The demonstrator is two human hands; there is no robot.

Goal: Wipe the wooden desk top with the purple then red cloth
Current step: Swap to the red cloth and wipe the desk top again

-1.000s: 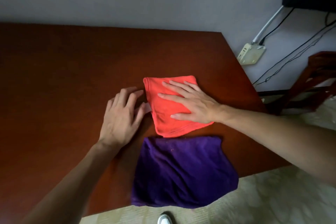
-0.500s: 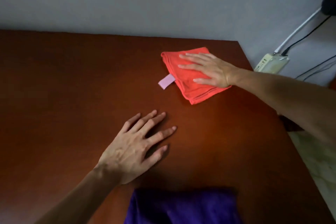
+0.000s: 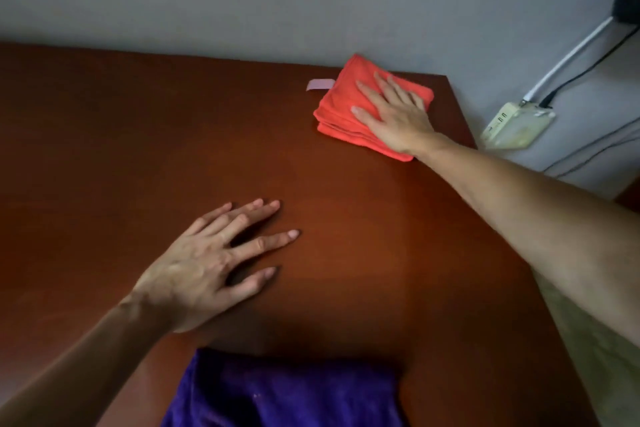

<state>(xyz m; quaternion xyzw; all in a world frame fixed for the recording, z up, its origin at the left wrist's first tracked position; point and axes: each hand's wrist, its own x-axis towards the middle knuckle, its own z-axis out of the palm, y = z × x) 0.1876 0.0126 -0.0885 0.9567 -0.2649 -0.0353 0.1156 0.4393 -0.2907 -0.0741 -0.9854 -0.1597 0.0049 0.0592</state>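
purple cloth (image 3: pixel 287 392) cut off below (near edge), dark object (image 3: pixel 628 0) cropped right

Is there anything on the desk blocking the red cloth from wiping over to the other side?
Nothing visible. The right hand presses the red cloth at the desk's far right corner; leftward lies bare wood. The left hand and purple cloth sit nearer.
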